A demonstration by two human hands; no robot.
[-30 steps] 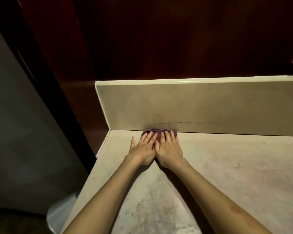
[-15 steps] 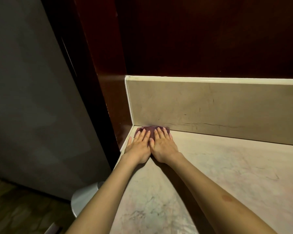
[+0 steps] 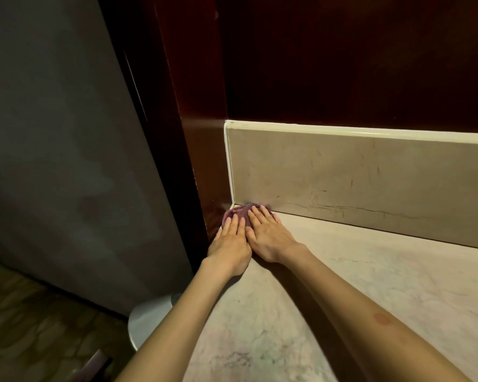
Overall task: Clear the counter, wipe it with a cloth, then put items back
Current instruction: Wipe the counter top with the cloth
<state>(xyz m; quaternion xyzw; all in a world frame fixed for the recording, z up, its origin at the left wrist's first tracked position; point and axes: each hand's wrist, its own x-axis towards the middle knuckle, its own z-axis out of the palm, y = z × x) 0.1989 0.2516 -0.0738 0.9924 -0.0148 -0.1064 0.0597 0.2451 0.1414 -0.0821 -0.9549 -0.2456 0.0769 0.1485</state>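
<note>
A small purple cloth (image 3: pixel 239 214) lies bunched in the far left corner of the pale marble counter (image 3: pixel 356 285), against the backsplash (image 3: pixel 356 177). My left hand (image 3: pixel 229 244) and my right hand (image 3: pixel 268 235) lie side by side, flat on the cloth, straight fingers pressing it down. Most of the cloth is hidden under my fingers. The left hand sits right at the counter's left edge.
A dark red wooden panel (image 3: pixel 193 133) rises at the counter's left end and behind the backsplash. Left of it stands a grey wall (image 3: pixel 66 161). Below the counter's edge sits a round white object (image 3: pixel 149 321) on the tiled floor.
Both hands have slid the cloth left along the backsplash into the corner at the counter's left edge. My view has turned left with them.
</note>
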